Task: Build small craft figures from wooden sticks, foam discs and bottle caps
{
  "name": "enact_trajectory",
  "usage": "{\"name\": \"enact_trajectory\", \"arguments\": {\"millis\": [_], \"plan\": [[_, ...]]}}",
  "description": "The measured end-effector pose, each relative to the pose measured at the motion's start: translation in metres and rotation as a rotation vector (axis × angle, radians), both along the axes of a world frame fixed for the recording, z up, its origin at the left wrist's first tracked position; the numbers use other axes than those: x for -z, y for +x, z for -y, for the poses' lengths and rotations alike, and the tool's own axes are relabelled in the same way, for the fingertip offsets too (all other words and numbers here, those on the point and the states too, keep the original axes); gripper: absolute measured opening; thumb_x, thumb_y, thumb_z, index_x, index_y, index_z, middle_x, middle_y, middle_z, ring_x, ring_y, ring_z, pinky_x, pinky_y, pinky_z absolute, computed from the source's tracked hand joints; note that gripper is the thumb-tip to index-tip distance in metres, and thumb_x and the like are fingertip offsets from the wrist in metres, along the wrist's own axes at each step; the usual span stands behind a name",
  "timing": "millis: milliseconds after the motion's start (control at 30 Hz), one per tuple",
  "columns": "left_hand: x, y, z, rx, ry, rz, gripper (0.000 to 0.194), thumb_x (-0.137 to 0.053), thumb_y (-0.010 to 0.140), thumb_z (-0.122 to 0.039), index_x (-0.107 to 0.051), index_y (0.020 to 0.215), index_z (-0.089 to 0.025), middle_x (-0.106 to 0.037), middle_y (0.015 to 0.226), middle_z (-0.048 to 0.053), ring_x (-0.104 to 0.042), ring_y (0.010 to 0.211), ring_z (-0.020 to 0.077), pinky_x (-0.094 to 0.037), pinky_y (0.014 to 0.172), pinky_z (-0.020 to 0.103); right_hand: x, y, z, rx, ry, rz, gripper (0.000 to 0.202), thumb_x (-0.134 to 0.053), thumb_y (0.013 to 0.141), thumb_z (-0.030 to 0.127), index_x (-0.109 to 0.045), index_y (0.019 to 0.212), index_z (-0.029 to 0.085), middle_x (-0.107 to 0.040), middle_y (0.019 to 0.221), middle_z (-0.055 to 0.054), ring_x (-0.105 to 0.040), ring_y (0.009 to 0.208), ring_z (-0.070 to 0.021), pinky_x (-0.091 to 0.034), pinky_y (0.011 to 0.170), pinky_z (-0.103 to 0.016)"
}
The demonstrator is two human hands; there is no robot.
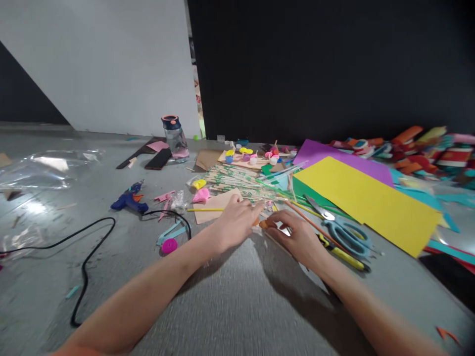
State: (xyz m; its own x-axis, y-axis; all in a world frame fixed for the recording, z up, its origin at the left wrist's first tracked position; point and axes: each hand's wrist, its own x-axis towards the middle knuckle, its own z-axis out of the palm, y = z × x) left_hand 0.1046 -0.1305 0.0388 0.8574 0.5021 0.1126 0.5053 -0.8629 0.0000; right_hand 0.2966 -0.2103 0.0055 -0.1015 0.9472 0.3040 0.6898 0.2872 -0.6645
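Note:
Near the middle of the table, my right hand (293,232) pinches a small orange-brown lump (263,224), likely clay, between thumb and fingers. My left hand (239,220) is close beside it, fingers curled downward; what its fingertips hold is hidden behind the hand. A beige paper sheet (208,211) with a yellow stick (202,210) on it lies by my left hand. Several paper-wrapped wooden sticks (237,179) are piled just beyond both hands. To the right of my right hand lie blue-handled scissors (349,237) and a yellow utility knife (345,256).
At left lies a blue glue gun (128,200) with a trailing black cord (86,267). A water bottle (175,139) and a phone (159,158) are at the back. Yellow (371,202) and purple (345,160) sheets cover the right side. A magenta disc (169,246) is nearer.

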Motion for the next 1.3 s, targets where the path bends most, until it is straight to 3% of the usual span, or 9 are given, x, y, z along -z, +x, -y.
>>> {"name": "enact_trajectory", "arguments": {"millis": [400, 667, 1100, 1300], "plan": [[0.0, 0.004, -0.002, 0.025, -0.021, 0.029, 0.056, -0.063, 0.085, -0.017, -0.043, 0.137, -0.019, -0.074, 0.104, 0.01, -0.064, 0.102, 0.0293, -0.033, 0.09, 0.041, -0.001, -0.003, 0.0, -0.01, -0.05, -0.094, 0.012, -0.06, 0.093, 0.025, -0.069, 0.099, 0.021, -0.07, 0.097, -0.005, -0.064, 0.09, -0.0211, -0.05, 0.079, -0.035], [-0.002, 0.004, -0.004, 0.022, -0.04, 0.006, 0.059, -0.065, 0.084, -0.018, -0.044, 0.139, -0.018, -0.074, 0.104, 0.01, -0.064, 0.102, 0.0292, -0.033, 0.087, 0.041, 0.003, -0.007, 0.0, 0.029, -0.185, -0.202, 0.014, -0.061, 0.092, 0.028, -0.069, 0.101, 0.02, -0.073, 0.101, -0.005, -0.067, 0.086, -0.0183, -0.05, 0.07, -0.029], [-0.001, 0.003, -0.005, 0.042, -0.04, 0.02, 0.052, -0.065, 0.085, -0.018, -0.047, 0.134, -0.019, -0.073, 0.107, 0.009, -0.064, 0.103, 0.0278, -0.033, 0.087, 0.041, 0.009, -0.008, 0.002, 0.048, -0.103, -0.087, 0.02, -0.066, 0.09, 0.025, -0.068, 0.11, 0.022, -0.073, 0.104, -0.006, -0.067, 0.094, -0.0225, -0.052, 0.081, -0.036], [-0.002, 0.003, -0.005, 0.038, -0.061, 0.014, 0.035, -0.068, 0.085, -0.022, -0.056, 0.118, -0.019, -0.073, 0.107, 0.009, -0.064, 0.102, 0.0278, -0.032, 0.088, 0.041, 0.001, -0.006, 0.002, 0.034, -0.034, -0.077, 0.026, -0.063, 0.093, 0.026, -0.065, 0.119, 0.022, -0.071, 0.108, -0.007, -0.066, 0.095, -0.0221, -0.053, 0.08, -0.035]]}}
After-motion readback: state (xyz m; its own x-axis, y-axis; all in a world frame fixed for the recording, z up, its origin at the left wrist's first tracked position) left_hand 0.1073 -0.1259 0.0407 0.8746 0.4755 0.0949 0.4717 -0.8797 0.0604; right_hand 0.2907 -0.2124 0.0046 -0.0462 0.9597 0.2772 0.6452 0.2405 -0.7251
